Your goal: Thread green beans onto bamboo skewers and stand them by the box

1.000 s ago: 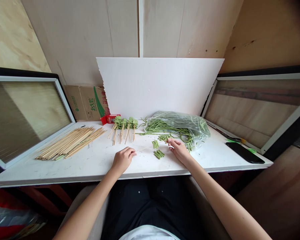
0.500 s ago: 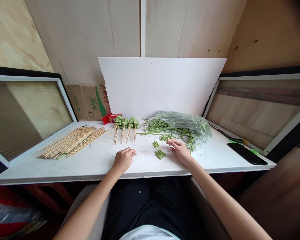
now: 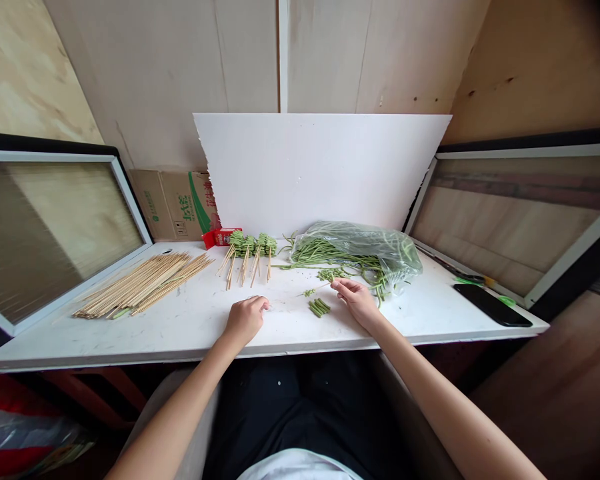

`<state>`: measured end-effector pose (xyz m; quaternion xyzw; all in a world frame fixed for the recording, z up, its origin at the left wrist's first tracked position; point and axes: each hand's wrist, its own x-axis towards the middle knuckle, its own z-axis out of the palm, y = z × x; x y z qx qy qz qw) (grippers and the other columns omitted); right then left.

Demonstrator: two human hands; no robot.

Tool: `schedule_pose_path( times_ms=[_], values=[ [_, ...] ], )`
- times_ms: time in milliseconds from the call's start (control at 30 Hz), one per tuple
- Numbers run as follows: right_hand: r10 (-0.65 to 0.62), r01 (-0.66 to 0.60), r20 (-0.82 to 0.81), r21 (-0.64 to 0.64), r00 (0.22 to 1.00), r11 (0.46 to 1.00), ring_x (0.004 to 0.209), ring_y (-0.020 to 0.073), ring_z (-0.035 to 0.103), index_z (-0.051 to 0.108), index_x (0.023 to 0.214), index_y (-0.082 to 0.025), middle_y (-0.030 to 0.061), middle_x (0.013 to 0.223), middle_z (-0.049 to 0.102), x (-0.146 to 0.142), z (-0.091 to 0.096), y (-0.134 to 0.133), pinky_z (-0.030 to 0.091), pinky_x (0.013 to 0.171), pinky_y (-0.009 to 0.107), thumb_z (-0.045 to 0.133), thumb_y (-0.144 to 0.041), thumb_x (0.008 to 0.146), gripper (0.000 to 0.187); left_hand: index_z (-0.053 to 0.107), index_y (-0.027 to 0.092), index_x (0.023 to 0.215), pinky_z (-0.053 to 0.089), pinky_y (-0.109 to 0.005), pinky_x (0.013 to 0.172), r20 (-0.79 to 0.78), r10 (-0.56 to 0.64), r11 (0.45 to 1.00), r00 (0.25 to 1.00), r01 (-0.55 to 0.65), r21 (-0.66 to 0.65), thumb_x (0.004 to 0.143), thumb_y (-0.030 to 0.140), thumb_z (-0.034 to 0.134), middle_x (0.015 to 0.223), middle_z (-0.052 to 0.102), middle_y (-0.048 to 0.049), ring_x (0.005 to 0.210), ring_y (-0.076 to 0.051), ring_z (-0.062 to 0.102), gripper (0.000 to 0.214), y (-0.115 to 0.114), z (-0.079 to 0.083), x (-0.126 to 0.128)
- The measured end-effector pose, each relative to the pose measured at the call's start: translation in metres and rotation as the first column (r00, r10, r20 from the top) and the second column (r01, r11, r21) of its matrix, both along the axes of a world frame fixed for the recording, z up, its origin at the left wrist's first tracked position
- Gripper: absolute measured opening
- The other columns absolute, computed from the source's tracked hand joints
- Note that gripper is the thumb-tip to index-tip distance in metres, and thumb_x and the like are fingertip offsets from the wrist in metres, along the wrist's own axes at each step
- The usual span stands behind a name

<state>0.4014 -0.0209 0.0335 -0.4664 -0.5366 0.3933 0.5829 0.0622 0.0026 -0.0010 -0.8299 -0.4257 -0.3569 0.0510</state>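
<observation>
My right hand (image 3: 353, 298) pinches a thin bamboo skewer (image 3: 322, 287) that points left, just above the table. Short green bean pieces (image 3: 309, 292) sit on the skewer toward its far end, turned end-on to me. Below them a small row of cut bean pieces (image 3: 319, 307) lies on the table. My left hand (image 3: 247, 319) rests on the table with its fingers curled closed; what they hold, if anything, is hidden. Behind it stand bundles of finished bean skewers (image 3: 253, 245), their sticks pointing toward me.
Long green beans (image 3: 320, 254) spill from a clear plastic bag (image 3: 405, 250) at the back. Bean scraps (image 3: 331, 274) lie before it. Bare bamboo skewers (image 3: 140, 287) are piled left. A black phone (image 3: 493, 305) lies right, a red box (image 3: 225, 237) behind. Glazed frames flank the white table (image 3: 190, 333).
The row of bean pieces behind the other one has left the table surface and turned end-on on the skewer in my right hand. My left hand has hardly moved.
</observation>
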Motion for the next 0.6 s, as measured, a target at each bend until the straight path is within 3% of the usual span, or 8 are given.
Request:
schedule_pose_path(
  times_ms=[200, 300, 467, 600],
  values=[
    [0.024, -0.024, 0.023, 0.013, 0.999, 1.0, 0.085, 0.0205, 0.057, 0.08, 0.09, -0.025, 0.0046, 0.098, 0.074, -0.004, 0.008, -0.004, 0.042, 0.077, 0.033, 0.082, -0.061, 0.079, 0.038, 0.071, 0.024, 0.087, 0.05, -0.025, 0.064, -0.041, 0.009, 0.998, 0.999, -0.011, -0.057, 0.075, -0.003, 0.051, 0.084, 0.079, 0.0, 0.075, -0.019, 0.073, 0.035, 0.0, 0.001, -0.001],
    [0.042, -0.042, 0.023, 0.019, 0.999, 0.999, 0.086, 0.0205, 0.056, 0.078, 0.089, -0.025, 0.0045, 0.098, 0.072, -0.005, 0.007, -0.003, 0.042, 0.076, 0.032, 0.08, -0.061, 0.081, 0.037, 0.071, 0.024, 0.088, 0.049, -0.026, 0.065, -0.042, -0.009, 0.997, 0.999, 0.005, -0.081, 0.08, -0.002, 0.052, 0.087, 0.079, 0.0001, 0.078, -0.019, 0.074, 0.033, 0.0, 0.004, 0.001],
    [-0.036, 0.035, -0.06, -0.024, 0.998, 0.999, 0.086, 0.0203, 0.057, 0.077, 0.089, -0.024, 0.0053, 0.096, 0.071, -0.002, -0.002, 0.005, 0.042, 0.074, 0.032, 0.08, -0.063, 0.08, 0.04, 0.072, 0.024, 0.097, 0.048, -0.025, 0.067, 0.007, -0.015, 0.998, 1.0, 0.015, -0.058, 0.098, 0.018, 0.057, 0.088, 0.079, -0.0009, 0.076, -0.018, 0.073, 0.016, -0.005, 0.008, 0.005],
    [-0.064, 0.061, -0.074, -0.039, 0.995, 0.997, 0.087, 0.0217, 0.058, 0.077, 0.089, -0.024, 0.0061, 0.096, 0.071, 0.001, -0.008, 0.009, 0.042, 0.073, 0.032, 0.081, -0.064, 0.078, 0.041, 0.072, 0.024, 0.092, 0.048, -0.025, 0.068, 0.037, -0.018, 1.0, 0.999, 0.018, -0.013, 0.1, 0.03, 0.064, 0.086, 0.079, -0.0006, 0.075, -0.017, 0.072, 0.013, -0.008, 0.01, 0.006]
  ],
)
